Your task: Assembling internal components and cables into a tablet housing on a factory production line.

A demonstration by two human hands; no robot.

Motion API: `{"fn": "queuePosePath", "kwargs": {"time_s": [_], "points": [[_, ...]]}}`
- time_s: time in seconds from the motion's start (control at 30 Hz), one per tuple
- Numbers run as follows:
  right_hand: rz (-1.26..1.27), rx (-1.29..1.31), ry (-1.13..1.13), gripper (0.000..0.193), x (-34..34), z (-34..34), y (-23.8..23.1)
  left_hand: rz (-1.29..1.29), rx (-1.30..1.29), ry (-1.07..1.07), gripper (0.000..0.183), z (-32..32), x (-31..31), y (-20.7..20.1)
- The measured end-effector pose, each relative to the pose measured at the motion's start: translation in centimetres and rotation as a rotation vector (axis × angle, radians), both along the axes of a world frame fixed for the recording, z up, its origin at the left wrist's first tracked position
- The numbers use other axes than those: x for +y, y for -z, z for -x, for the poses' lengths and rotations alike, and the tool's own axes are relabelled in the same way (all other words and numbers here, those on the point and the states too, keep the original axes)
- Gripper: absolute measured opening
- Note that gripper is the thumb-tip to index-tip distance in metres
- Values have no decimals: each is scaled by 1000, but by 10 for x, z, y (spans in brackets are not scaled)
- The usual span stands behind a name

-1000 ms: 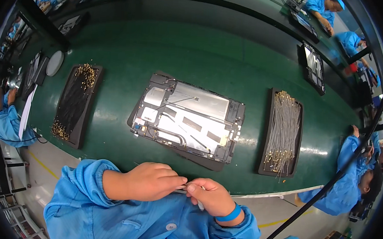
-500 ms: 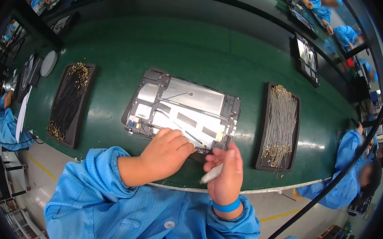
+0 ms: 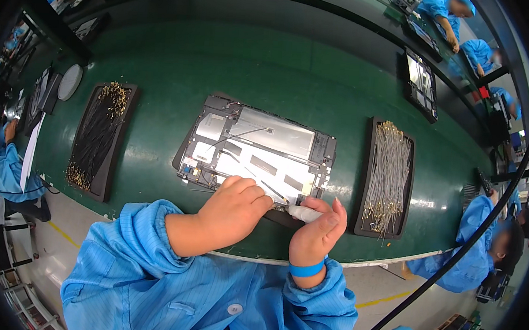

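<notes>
An opened tablet point(image 3: 275, 155) with silver battery plates, black borders and thin cables lies slightly tilted on the green bench before me. My left hand point(image 3: 235, 209) rests over its near edge, fingers curled together; whatever they pinch is hidden beneath them. In my right hand point(image 3: 318, 235) I grip a white stick-like tool point(image 3: 304, 214) between thumb and fingers. Its tip points left at the tablet's near edge, close to my left fingertips. Whether the tip touches the tablet I cannot tell.
A dark tray point(image 3: 101, 144) of black cables with gold ends stands on the left, another tray point(image 3: 389, 177) of grey cables on the right. A second open tablet point(image 3: 421, 84) leans at the far right. A black cord point(image 3: 454, 264) crosses the right side. Co-workers in blue sit around.
My right hand has turned the white tool from pointing down and left to lying against the tablet's near edge area. The left hand stays in nearly the same place.
</notes>
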State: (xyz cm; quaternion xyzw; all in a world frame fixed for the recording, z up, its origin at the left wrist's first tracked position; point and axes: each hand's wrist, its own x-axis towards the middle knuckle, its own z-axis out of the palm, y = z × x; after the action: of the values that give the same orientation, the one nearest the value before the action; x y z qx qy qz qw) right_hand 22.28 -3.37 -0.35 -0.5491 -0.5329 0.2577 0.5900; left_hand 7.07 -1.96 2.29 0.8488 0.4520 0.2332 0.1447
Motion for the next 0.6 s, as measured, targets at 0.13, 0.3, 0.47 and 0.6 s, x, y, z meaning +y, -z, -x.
{"fn": "queuePosePath", "kwargs": {"time_s": [0.13, 0.3, 0.47, 0.6], "points": [[-21, 8, -38, 38, -1, 3, 4, 22, -7, -9, 18, 1, 0, 0], [-101, 12, -82, 29, 0, -1, 8, 29, 5, -2, 17, 0, -1, -2], [5, -250, -240, 21, 8, 3, -21, 59, 17, 5, 17, 0, 0, -4], [30, -578, -274, 15, 18, 18, -47, 17, 53, 25, 18, 2, 2, -4]]}}
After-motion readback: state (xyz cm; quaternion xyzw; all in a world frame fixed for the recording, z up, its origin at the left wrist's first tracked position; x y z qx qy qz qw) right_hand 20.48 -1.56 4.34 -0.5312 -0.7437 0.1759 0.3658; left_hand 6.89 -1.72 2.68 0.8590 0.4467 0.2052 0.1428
